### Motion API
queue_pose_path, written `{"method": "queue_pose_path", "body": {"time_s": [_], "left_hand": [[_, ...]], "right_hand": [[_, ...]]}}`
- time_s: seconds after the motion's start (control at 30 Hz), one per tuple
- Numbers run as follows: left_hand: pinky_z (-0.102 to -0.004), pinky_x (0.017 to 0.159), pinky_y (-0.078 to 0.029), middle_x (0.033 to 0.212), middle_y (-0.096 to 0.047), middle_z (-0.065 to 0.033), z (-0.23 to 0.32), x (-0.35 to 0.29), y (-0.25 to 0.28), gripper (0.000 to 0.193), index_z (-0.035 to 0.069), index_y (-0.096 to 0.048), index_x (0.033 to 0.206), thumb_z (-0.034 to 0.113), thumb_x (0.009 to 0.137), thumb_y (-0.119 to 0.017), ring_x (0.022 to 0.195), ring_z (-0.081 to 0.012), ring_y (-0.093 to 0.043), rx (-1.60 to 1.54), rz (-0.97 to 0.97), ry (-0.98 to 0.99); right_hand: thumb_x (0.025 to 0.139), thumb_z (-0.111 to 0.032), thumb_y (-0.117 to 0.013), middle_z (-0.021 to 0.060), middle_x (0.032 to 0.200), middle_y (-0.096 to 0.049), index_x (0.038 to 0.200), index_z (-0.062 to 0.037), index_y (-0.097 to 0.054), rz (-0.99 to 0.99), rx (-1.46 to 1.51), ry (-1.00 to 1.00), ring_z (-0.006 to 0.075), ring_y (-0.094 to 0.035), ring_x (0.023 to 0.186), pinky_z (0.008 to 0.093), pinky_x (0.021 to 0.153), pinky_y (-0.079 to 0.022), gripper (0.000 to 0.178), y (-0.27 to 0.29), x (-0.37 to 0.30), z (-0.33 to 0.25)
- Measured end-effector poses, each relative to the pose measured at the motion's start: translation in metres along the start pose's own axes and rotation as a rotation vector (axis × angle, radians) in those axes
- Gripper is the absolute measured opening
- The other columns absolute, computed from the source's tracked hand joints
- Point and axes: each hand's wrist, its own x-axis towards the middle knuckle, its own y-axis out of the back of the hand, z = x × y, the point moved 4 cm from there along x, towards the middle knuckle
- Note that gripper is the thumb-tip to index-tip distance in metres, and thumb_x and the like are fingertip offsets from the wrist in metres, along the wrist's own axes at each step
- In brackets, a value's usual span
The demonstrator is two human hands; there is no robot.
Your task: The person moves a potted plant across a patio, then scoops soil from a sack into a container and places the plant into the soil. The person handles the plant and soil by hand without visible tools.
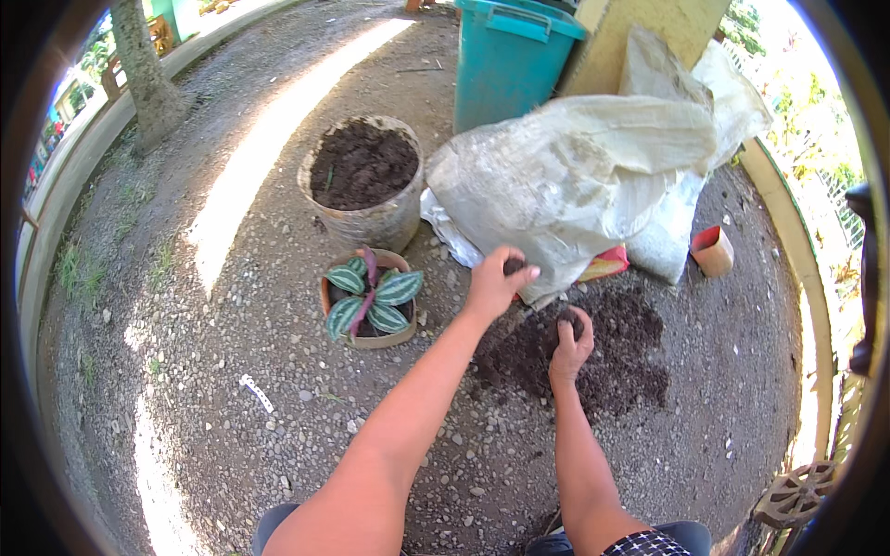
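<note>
Dark loose soil (630, 357) lies spread on the gravel in front of me. Low over it, my right hand (570, 347) curls around a clump of soil (572, 322). Farther left and higher, my left hand (499, 283) is closed on a small dark clump of soil (513, 266), beside the lower edge of a large whitish sack (575, 176). Left of my hands stands a potted plant with striped green and silver leaves and purple young leaves (396, 288). Behind it is a bigger worn bucket (371, 222) filled with dark soil (364, 167).
A teal bin (510, 69) stands at the back near a yellowish post (649, 28). Right of the sack sits a small reddish-tan container (712, 252). A white strip (257, 393) lies on the gravel at left. A tree trunk (148, 83) rises at far left; a low curb (788, 250) edges the right.
</note>
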Motion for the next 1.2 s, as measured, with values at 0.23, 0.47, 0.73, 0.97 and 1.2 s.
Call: {"method": "queue_pose_path", "body": {"time_s": [0.23, 0.47, 0.73, 0.97, 1.2], "left_hand": [[-0.0368, 0.070, -0.049, 0.078, -0.065, -0.0160, 0.108, 0.062, 0.184, 0.039, 0.002, -0.064, 0.089, 0.030, 0.067, -0.079, 0.074, -0.0295, -0.063, 0.388, 0.358, -0.320], [-0.0381, 0.088, -0.043, 0.102, -0.064, -0.0195, 0.085, 0.062, 0.258, 0.069, 0.002, -0.063, 0.105, 0.064, 0.087, -0.038, 0.101, -0.0345, -0.059, 0.174, 0.309, 0.109], [-0.0370, 0.087, -0.043, 0.103, -0.065, -0.0141, 0.085, 0.062, 0.222, 0.051, 0.008, -0.063, 0.111, 0.051, 0.086, -0.052, 0.104, -0.0315, -0.058, 0.588, 0.464, -0.320], [-0.0584, 0.102, -0.015, 0.126, -0.054, -0.0073, 0.079, 0.042, 0.132, 0.041, 0.017, -0.061, 0.115, 0.046, 0.087, -0.053, 0.129, -0.0246, -0.038, 0.698, 0.145, -0.557], [-0.0586, 0.102, -0.014, 0.125, -0.054, -0.0058, 0.055, 0.027, 0.067, 0.037, 0.020, -0.062, 0.114, 0.044, 0.086, -0.055, 0.130, -0.0216, -0.036, 0.684, -0.074, -0.582]], "right_hand": [[0.081, -0.005, -0.060, 0.0050, 0.095, -0.059, 0.103, 0.0026, -0.057, -0.278, 0.474, 0.109, 0.0124, -0.055, 0.086, 0.0258, 0.080, -0.044, 0.024, -0.190, 0.043, -0.130], [0.076, -0.020, -0.065, 0.0157, 0.092, -0.064, 0.097, -0.0038, -0.065, -0.492, -0.314, 0.481, 0.0282, -0.060, 0.087, 0.0338, 0.080, -0.047, 0.026, -0.316, 0.044, -0.196], [0.084, -0.011, -0.058, 0.0081, 0.084, -0.063, 0.092, -0.0029, -0.064, -0.130, -0.241, 0.478, 0.0158, -0.058, 0.071, 0.0272, 0.068, -0.047, 0.014, -0.174, 0.070, -0.129], [0.086, -0.024, -0.054, 0.0154, 0.093, -0.063, 0.098, -0.0008, -0.064, 0.175, -0.625, 0.019, 0.0247, -0.059, 0.087, 0.0344, 0.079, -0.045, 0.028, 0.010, 0.073, 0.020], [0.079, -0.050, -0.058, 0.0139, 0.111, -0.055, 0.110, -0.0122, -0.063, -0.402, -1.166, 0.084, 0.0340, -0.045, 0.110, 0.0435, 0.095, -0.037, 0.049, -0.007, 0.008, 0.060]]}}
